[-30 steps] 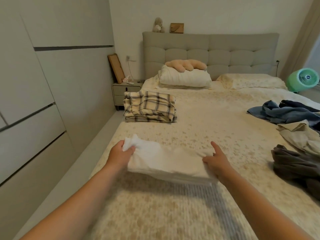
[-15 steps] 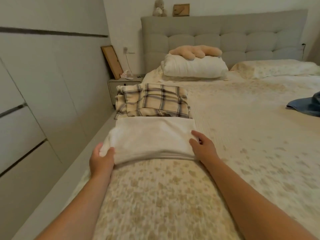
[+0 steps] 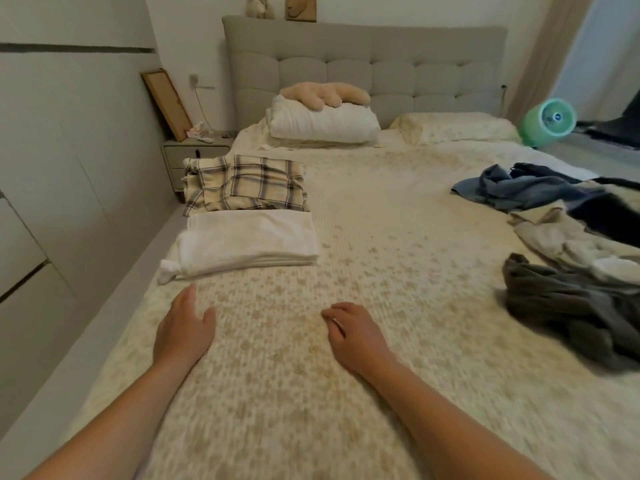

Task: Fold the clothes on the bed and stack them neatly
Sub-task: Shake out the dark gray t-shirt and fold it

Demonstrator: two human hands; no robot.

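Note:
A folded white garment (image 3: 247, 240) lies near the bed's left edge, right in front of a folded plaid garment (image 3: 244, 183). One knotted corner of the white one sticks out at its near left. My left hand (image 3: 185, 327) hovers just short of it, fingers straight, holding nothing. My right hand (image 3: 355, 332) is over the bedspread (image 3: 381, 254), fingers loosely curled, empty. Unfolded clothes lie on the right: a dark grey garment (image 3: 571, 306), a beige one (image 3: 568, 237) and a blue one (image 3: 519, 187).
White pillows (image 3: 322, 123) with a plush toy on top sit by the grey headboard (image 3: 363, 64). A nightstand (image 3: 194, 150) and wardrobe doors (image 3: 52, 168) stand to the left. A green fan (image 3: 549, 121) stands beyond the bed's right side.
Both hands have let go of the folded white garment, which now lies in front of the plaid one, and pulled back toward me. The view has swung right, showing the unfolded clothes again.

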